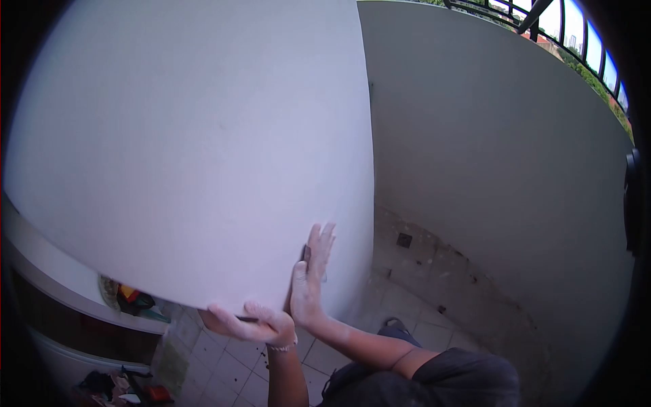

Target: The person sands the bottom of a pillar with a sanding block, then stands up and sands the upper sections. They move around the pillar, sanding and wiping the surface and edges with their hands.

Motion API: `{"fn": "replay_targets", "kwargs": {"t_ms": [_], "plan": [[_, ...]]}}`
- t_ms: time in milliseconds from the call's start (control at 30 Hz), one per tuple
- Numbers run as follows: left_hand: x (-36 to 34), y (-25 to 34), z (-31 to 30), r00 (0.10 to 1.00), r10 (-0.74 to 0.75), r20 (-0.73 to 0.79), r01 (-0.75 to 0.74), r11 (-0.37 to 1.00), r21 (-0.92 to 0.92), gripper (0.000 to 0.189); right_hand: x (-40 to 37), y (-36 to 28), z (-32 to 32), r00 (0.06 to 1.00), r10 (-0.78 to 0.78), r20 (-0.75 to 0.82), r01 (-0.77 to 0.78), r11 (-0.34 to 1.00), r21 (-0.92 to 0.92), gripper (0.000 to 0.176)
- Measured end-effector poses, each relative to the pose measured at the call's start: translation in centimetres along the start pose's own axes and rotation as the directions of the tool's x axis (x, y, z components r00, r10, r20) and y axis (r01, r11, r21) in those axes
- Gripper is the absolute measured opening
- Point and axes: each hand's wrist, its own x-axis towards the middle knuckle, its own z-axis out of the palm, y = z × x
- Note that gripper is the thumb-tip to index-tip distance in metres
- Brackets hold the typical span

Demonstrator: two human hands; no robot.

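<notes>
A large white panel or wall face (pixel 203 149) fills the left and middle of the view. My right hand (pixel 310 288), whitened with dust, presses against it near its right side, fingers stretched upward. Under that palm is a thin dark sheet that looks like sandpaper (pixel 306 254), mostly covered by the hand. Lower and to the left, my left hand (pixel 261 327) is at the panel's bottom edge, a pale bracelet on its wrist. Its fingers are bent, with a narrow dark strip (pixel 247 319) showing between them; I cannot make out what this is.
A grey curved parapet (pixel 495 122) with a black railing (pixel 536 27) stands on the right. Below lies a tiled floor (pixel 400 305) with a small drain (pixel 404 240). Shelving (pixel 81 292) and mixed items (pixel 122 388) are at lower left.
</notes>
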Motion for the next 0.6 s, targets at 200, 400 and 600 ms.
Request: {"fn": "replay_targets", "kwargs": {"t_ms": [200,400,600], "plan": [[0.1,-0.7,-0.1,0.996,0.081,-0.023,-0.081,0.997,-0.011,0.053,18.4,4.7,-1.9,0.981,0.057,-0.183,0.002,0.952,0.307,0.056],[0.8,-0.5,0.3,0.997,0.061,-0.041,-0.065,0.993,-0.1,0.05,30.0,12.2,-3.6,0.984,0.164,-0.07,-0.081,0.76,0.644,0.061],[0.1,0.0,-0.3,1.0,0.024,-0.001,-0.024,1.0,0.002,0.05,3.8,2.1,0.4,0.982,-0.142,-0.123,0.151,0.987,0.062,0.056]]}}
